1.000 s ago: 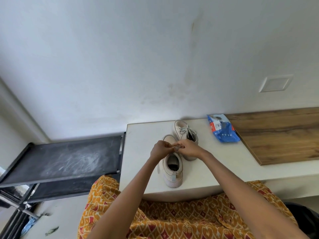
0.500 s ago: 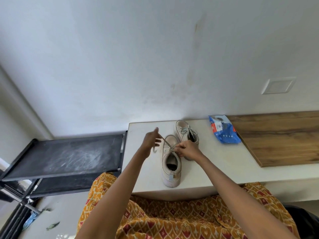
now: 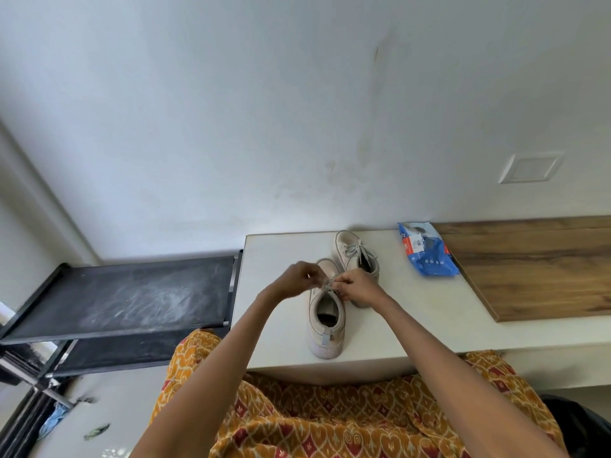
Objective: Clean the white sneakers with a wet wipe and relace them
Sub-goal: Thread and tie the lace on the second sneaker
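You face a white-topped ledge (image 3: 284, 328) with a brown wooden board (image 3: 542, 269) on its right part and a black fabric rack shelf (image 3: 132, 299) off its left edge; on the white top lies a blue plastic wet-wipe pack (image 3: 426, 256), near the pair of off-white canvas sneakers. The far sneaker (image 3: 350, 252) stands laced with its bow tied — just beside the near sneaker (image 3: 325, 322), heel toward you. Above its tongue your left hand (image 3: 297, 279) and right hand (image 3: 358, 287) each pinch the thin pale lace (image 3: 327, 284) between curled fingertips.
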The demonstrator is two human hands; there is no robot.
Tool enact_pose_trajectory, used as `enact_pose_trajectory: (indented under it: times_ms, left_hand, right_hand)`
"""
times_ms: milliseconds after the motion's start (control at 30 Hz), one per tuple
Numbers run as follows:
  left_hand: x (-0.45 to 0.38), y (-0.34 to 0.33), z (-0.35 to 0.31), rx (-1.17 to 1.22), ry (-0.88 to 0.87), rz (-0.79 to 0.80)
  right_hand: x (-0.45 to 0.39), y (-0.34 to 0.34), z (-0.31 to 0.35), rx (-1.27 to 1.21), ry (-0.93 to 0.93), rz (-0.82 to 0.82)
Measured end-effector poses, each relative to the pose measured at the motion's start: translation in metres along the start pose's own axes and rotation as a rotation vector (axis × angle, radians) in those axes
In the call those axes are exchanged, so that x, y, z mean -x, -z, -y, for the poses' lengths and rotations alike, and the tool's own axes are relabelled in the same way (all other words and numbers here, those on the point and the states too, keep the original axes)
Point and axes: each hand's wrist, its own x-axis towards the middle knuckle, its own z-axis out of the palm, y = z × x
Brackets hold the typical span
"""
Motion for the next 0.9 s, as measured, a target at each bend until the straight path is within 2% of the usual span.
enact_pose_trajectory:
  times_ms: [33, 167, 233, 300, 400, 533, 667, 800, 900]
  left_hand:
    - [0.000, -0.003, 0.001, -0.072, -0.003, 0.037]
    - [-0.004, -0.004, -0.001, -0.021, 0.060, 0.007]
    - [-0.007, -0.004, 0.000, -0.098, 0.077, 0.018]
    - [-0.012, -0.007, -0.001, -0.185, 0.071, -0.005]
    - [-0.013, -0.016, -0.002, -0.184, 0.070, -0.057]
    - [-0.011, -0.023, 0.004, -0.176, 0.077, -0.137]
    - [-0.014, -0.021, 0.003, -0.213, 0.130, -0.138]
    - [-0.011, -0.004, -0.003, 0.148, 0.222, 0.013]
    - [-0.009, 0.003, -0.006, 0.243, 0.301, 0.057]
  right_hand:
    - [0.000, 0.000, 0.000, -0.003, -0.004, 0.001]
    - [0.000, -0.001, -0.001, 0.002, -0.011, 0.001]
    - [0.000, -0.001, -0.002, -0.008, 0.004, 0.017]
    - [0.001, 0.000, -0.003, -0.038, 0.019, 0.033]
    - [0.007, 0.001, -0.003, -0.092, 0.031, 0.026]
    - [0.009, -0.001, -0.008, -0.057, 0.071, -0.013]
    - [0.006, -0.008, -0.006, 0.050, 0.096, -0.114]
    - [0.008, -0.020, 0.002, 0.285, 0.226, -0.282]
    - [0.009, -0.026, -0.001, 0.316, 0.259, -0.346]
